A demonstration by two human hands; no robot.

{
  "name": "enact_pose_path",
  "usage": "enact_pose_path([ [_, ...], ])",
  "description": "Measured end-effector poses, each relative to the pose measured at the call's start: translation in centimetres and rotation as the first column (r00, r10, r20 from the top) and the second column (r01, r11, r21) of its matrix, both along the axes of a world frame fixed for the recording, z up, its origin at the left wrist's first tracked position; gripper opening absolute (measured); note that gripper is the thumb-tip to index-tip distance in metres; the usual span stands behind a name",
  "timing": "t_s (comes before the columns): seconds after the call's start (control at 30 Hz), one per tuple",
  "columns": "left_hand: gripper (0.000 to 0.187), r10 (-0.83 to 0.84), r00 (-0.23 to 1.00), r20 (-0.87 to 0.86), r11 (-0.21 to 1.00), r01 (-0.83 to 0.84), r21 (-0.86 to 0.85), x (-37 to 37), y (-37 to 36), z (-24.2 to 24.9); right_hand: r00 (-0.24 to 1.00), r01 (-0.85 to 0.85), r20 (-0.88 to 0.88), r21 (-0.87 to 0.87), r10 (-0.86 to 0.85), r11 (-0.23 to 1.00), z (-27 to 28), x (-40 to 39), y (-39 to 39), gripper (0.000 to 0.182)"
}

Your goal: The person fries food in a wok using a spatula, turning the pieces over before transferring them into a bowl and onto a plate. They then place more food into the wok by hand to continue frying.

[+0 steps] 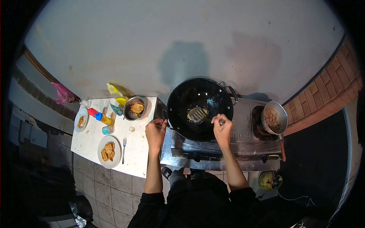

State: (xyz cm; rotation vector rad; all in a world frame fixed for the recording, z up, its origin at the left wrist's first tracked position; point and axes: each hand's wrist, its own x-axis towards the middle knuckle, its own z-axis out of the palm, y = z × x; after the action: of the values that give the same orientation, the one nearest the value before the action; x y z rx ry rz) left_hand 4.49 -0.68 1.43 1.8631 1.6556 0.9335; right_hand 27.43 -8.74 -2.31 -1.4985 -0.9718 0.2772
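A black wok sits on the steel gas stove. My left hand grips the wok's left handle at the rim. My right hand is closed on the handle of a slotted metal spatula, whose blade rests on a piece of food in the oil at the bottom of the wok.
A small pan of brown food stands on the right burner. On the white counter at the left are a metal bowl of fried pieces, a plate of fried pieces, a fork, a bottle and another plate.
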Motion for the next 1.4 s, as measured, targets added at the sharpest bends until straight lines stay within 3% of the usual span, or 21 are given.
enact_pose_path([
  [0.2,0.021,-0.006,1.000,0.025,1.000,0.006,0.026,0.1,-0.1,0.0,0.994,0.059,-0.089,0.022,-0.057,0.998,-0.3,1.0,-0.3,0.028],
  [0.3,0.022,0.015,0.999,0.035,1.000,-0.015,-0.011,0.2,-0.2,0.2,0.997,-0.062,-0.036,-0.026,0.061,0.998,-0.1,0.8,-0.7,0.026],
  [0.33,0.022,0.024,0.999,0.033,1.000,-0.024,-0.009,0.2,-0.2,0.0,0.997,-0.041,-0.056,0.135,0.048,0.990,0.1,0.8,-0.4,0.026],
  [0.4,0.021,0.033,0.998,0.052,0.998,-0.035,0.056,0.1,-0.1,-0.9,0.987,-0.006,-0.158,0.003,0.007,1.000,0.0,1.9,-0.9,0.026],
  [0.43,0.023,0.039,0.999,0.029,0.999,-0.039,0.000,0.1,0.0,-0.9,0.987,0.003,-0.162,-0.052,-0.012,0.999,0.1,2.1,-0.9,0.027],
  [0.53,0.022,0.047,0.999,0.022,0.998,-0.048,0.029,0.2,0.0,-1.3,0.999,-0.015,-0.031,0.006,0.015,1.000,1.6,0.8,-0.2,0.029],
  [0.6,0.021,0.037,0.997,0.063,0.999,-0.036,-0.015,0.1,0.2,-1.8,0.996,-0.063,-0.063,0.027,0.064,0.998,1.0,0.7,0.2,0.029],
  [0.67,0.021,0.060,0.997,0.044,0.996,-0.063,0.068,0.1,0.3,-2.4,0.996,-0.074,-0.039,0.088,0.077,0.993,0.8,1.0,0.6,0.029],
  [0.9,0.025,0.079,0.992,0.094,0.995,-0.073,-0.070,0.5,-0.2,-2.8,0.996,-0.005,-0.086,0.016,0.007,1.000,1.8,0.4,1.0,0.030],
  [1.13,0.027,0.066,0.986,0.151,0.998,-0.067,0.003,-0.1,-1.1,-1.8,0.998,-0.041,-0.050,-0.004,0.041,0.999,1.1,0.7,0.5,0.026],
  [1.2,0.025,0.074,0.981,0.178,0.997,-0.066,-0.051,-0.6,-1.3,-1.5,0.998,-0.064,-0.005,-0.030,0.064,0.997,1.3,0.7,0.5,0.025],
  [1.3,0.020,0.095,0.964,0.250,0.993,-0.108,0.039,-1.1,-1.3,-2.1,0.996,-0.087,-0.023,-0.115,0.085,0.990,1.5,0.7,0.7,0.024],
  [1.4,0.017,0.143,0.944,0.296,0.984,-0.167,0.056,-1.0,-2.3,-1.3,0.988,-0.127,0.074,-0.072,0.133,0.989,0.7,0.8,1.0,0.020],
])
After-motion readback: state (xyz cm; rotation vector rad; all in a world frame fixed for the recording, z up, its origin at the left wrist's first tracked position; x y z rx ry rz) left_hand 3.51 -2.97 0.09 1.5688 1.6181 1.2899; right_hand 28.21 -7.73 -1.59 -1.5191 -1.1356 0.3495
